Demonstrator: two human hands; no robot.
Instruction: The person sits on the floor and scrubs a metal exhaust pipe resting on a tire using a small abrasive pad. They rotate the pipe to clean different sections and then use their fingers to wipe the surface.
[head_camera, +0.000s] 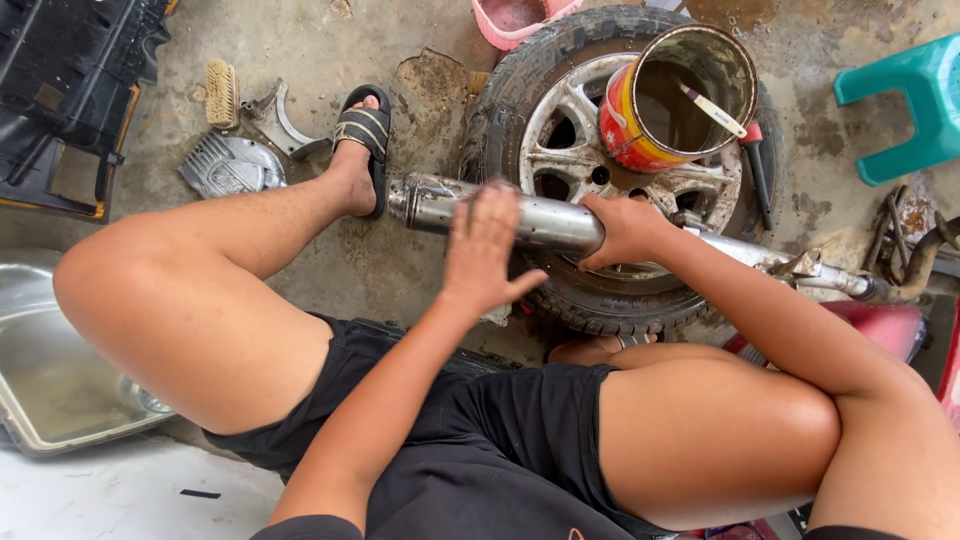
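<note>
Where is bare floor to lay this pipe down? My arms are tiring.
Bare concrete lies between the sandalled foot, the scrub brush and the pink tub, and between the tyre and the teal stool. The wheel, with the paint can on it, is crowded.

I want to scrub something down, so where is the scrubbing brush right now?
In the head view the scrubbing brush lies on the concrete floor at upper left, beside the curved metal part and above the ribbed metal cover.
</note>
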